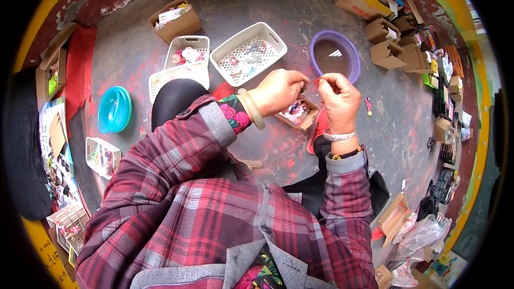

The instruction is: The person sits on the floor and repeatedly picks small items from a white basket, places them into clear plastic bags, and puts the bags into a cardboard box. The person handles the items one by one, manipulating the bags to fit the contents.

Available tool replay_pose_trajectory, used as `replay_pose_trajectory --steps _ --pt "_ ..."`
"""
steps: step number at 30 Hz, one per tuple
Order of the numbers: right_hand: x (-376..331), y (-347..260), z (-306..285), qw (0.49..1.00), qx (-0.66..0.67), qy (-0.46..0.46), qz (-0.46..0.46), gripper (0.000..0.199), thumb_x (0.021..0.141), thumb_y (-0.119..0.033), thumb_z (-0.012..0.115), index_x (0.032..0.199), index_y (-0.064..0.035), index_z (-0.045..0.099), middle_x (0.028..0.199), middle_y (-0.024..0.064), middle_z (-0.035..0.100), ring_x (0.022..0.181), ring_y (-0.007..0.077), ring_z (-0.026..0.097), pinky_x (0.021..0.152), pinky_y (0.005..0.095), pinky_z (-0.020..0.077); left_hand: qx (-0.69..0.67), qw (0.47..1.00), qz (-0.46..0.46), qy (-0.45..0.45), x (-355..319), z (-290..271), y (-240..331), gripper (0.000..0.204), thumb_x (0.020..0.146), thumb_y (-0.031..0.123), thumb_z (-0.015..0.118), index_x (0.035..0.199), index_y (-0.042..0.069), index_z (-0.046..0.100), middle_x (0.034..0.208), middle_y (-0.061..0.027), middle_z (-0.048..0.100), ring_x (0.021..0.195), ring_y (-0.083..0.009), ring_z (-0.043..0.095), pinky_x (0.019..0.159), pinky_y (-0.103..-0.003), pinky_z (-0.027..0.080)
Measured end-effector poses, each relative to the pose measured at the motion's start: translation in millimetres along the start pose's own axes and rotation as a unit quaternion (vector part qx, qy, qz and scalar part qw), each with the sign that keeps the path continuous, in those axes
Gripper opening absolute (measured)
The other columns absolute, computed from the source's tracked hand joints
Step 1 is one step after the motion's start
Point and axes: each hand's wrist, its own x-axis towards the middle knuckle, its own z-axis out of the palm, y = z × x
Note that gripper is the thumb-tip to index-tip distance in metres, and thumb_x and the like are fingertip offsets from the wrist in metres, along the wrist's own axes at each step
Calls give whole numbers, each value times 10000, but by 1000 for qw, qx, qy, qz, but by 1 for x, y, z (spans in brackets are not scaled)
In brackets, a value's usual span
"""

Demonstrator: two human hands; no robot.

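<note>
The person's left hand point(278, 91) and right hand point(338, 96) meet above a small cardboard box point(297, 113) of bright trinkets. Both hands are pinched nearly closed, thumb against forefinger, on 1 tiny red piece point(317, 81) held between them; what it is cannot be made out. It looks light and fiddly, likely easy to drop, best gripped by the fingertips at its ends. A purple-rimmed bowl point(335, 56) and a white plastic basket point(248, 53) sit just beyond.

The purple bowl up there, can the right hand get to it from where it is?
Probably yes. The purple bowl sits on the floor just beyond the right hand, with nothing between them. But the fingers are pinching something small, too tiny to identify, so they are not free.
</note>
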Motion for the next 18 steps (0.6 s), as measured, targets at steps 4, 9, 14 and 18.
replay_pose_trajectory --steps 4,9,14,18 --pt "7 3 -14 974 175 40 136 69 792 -26 606 855 -15 630 725 20 613 601 77 565 495 180 436 -180 981 -75 1 -1 -2 8 246 912 59 426 1077 -61 563 1081 -118 568 912 -157 589 797 -247 512" --pt "19 19 -60 956 234 104 144 83 794 -32 610 869 1 620 714 42 612 581 92 561 480 189 430 -313 941 -124 18 -4 -1 18 250 913 59 416 1096 -79 517 1119 -124 536 887 -189 598 835 -270 501" --pt "27 45 -133 970 -90 123 187 106 790 -90 625 865 -18 646 722 34 628 602 91 568 509 212 442 -324 939 -113 22 -2 1 18 247 905 47 423 1098 -80 511 1121 -135 524 905 -196 587 844 -277 502" --pt "13 96 -206 872 -441 139 161 141 754 -152 606 829 -51 668 780 126 659 694 233 636 642 334 486 -303 947 -101 18 1 7 18 252 899 43 424 1096 -86 515 1122 -143 521 923 -198 579 848 -278 500"
